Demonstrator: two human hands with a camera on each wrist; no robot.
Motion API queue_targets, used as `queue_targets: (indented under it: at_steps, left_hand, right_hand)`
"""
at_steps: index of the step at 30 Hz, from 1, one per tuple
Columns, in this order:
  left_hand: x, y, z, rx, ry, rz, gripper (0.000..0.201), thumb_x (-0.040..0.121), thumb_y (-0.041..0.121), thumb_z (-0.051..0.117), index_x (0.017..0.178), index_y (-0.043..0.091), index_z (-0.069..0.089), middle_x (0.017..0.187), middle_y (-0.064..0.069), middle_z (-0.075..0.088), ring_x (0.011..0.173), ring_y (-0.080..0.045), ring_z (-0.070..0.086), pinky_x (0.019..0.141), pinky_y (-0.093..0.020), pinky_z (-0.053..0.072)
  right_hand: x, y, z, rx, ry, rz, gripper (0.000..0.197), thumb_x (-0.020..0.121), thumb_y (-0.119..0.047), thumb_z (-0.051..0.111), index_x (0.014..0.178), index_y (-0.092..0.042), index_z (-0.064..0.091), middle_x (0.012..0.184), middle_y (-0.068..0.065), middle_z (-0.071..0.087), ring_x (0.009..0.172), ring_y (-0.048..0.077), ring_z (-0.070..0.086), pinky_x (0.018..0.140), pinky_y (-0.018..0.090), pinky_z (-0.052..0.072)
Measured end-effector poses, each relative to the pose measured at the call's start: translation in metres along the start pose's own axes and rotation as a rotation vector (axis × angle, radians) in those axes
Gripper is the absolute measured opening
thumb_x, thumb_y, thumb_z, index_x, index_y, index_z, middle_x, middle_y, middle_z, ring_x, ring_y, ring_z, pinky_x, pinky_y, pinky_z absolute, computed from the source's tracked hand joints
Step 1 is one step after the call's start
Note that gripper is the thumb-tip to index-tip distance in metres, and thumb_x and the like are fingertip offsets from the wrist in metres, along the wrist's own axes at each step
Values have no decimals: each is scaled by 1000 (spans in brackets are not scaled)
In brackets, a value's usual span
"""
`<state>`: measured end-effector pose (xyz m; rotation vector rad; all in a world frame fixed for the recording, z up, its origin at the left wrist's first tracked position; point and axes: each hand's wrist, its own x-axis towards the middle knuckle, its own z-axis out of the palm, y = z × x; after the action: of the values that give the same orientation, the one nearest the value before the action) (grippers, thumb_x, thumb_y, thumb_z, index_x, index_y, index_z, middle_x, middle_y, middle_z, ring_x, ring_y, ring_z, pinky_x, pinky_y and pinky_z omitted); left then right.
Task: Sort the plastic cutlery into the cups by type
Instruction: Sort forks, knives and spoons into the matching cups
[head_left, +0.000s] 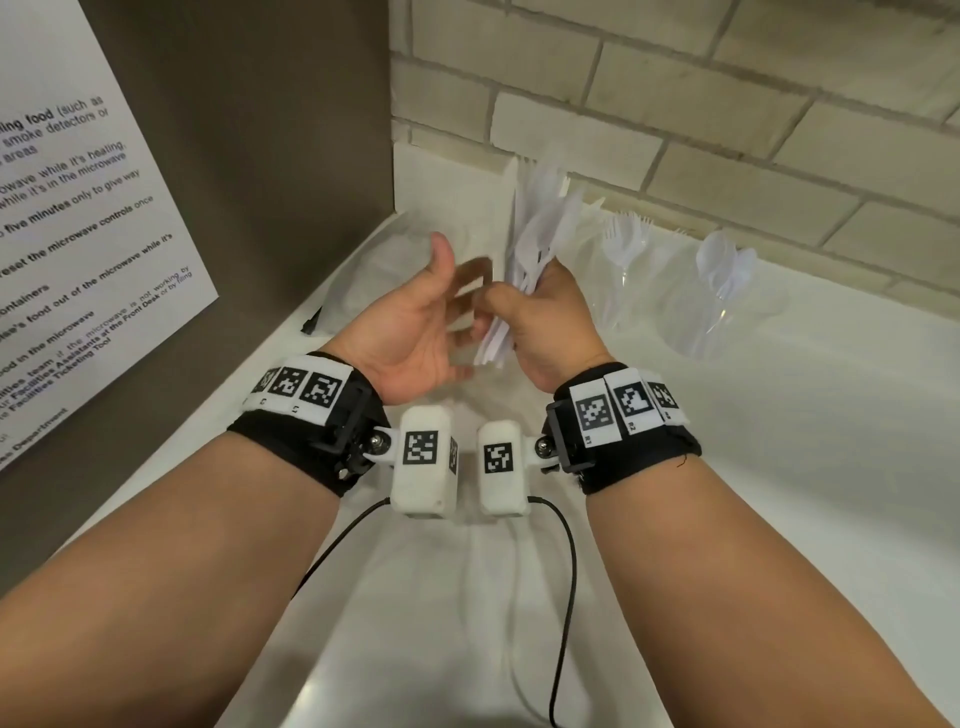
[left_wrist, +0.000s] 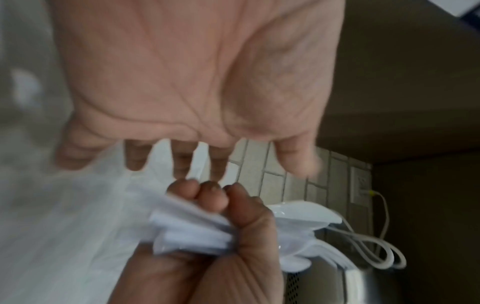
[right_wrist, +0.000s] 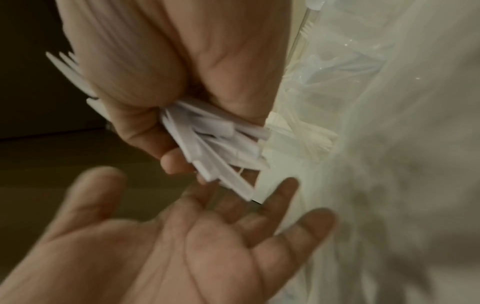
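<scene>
My right hand (head_left: 540, 312) grips a thick bundle of white plastic cutlery (head_left: 540, 228), heads up and handle ends (right_wrist: 218, 148) sticking out below the fist. My left hand (head_left: 415, 322) hovers open, palm toward the bundle, fingers spread and blurred just beside the handles, holding nothing. In the left wrist view the fist (left_wrist: 233, 216) is closed round the white cutlery (left_wrist: 192, 232). On the counter right of my hands stand clear cups: one with forks (head_left: 626, 234), one with spoons (head_left: 727, 265).
A dark microwave side (head_left: 260, 156) with a paper notice (head_left: 78, 208) stands at the left. A brick wall (head_left: 727, 104) runs behind the white counter (head_left: 779, 467). A clear plastic bag (head_left: 379, 270) lies at the back left. Black cables (head_left: 566, 571) trail below my wrists.
</scene>
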<state>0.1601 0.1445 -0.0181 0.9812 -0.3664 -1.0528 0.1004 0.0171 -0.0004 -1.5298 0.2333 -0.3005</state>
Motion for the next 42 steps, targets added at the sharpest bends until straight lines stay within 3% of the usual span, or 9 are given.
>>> queue_targets:
  at_steps: [4,7,9,17,21,26,30,39,42]
  left_hand:
    - [-4,8,16,217,24,166,62,66,29,82,121,15,57,110,-6,62,82,-17,60,51,-25,48]
    - [-3,12,27,336,193,209,23,79,7,70,102,9,67,104,-13,71,88,-27,67,68,-49,55]
    - [-2,11,31,316,262,252,13,85,2,62,96,6,69,94,-9,74,88,-19,70,76,-41,56]
    - [1,11,28,359,220,313,15,79,14,71,93,14,64,81,-4,74,88,-20,69,84,-39,52]
    - [-3,6,26,363,113,249,10,76,20,73,79,15,65,73,-7,71,100,-31,68,97,-60,39]
    - [1,9,28,102,376,332,17,92,18,60,76,15,55,52,1,52,76,-23,69,72,-34,56]
    - [4,11,11,202,561,291,19,90,19,62,73,18,56,53,3,47,46,-11,51,53,-28,50]
    - [2,-13,6,443,384,108,57,55,37,89,98,6,68,66,-7,55,46,-11,40,43,-22,39]
    - [1,-15,4,352,364,94,52,59,56,78,82,11,63,59,-4,51,48,-12,42,43,-22,41]
  right_hand:
    - [-9,1,7,-101,-246,26,35,76,20,50,95,-6,62,66,5,60,49,14,53,47,28,45]
    - [-12,5,11,-90,-312,43,37,70,23,49,90,-5,63,53,6,57,45,19,53,51,31,50]
    - [-13,6,8,-87,-327,69,32,70,24,54,84,-5,62,58,8,58,52,19,58,56,33,53]
    - [-21,9,4,-192,-265,209,10,81,7,62,87,0,59,56,2,47,35,13,39,53,33,49]
    - [-26,10,6,-127,-436,280,20,83,14,51,72,-2,50,47,1,40,29,9,33,44,26,45]
    - [-21,3,4,-400,-377,235,24,81,-15,74,98,-1,65,77,5,66,65,14,64,64,27,54]
    - [-10,-9,-6,-463,-47,112,29,77,-35,78,87,-10,66,71,-10,64,59,5,58,53,16,45]
    - [1,-15,-2,-291,156,62,29,73,-28,82,80,-13,59,70,1,63,54,10,56,51,23,46]
    - [-1,-12,-4,-243,164,76,27,78,-24,79,81,-10,56,62,1,63,44,11,55,47,23,48]
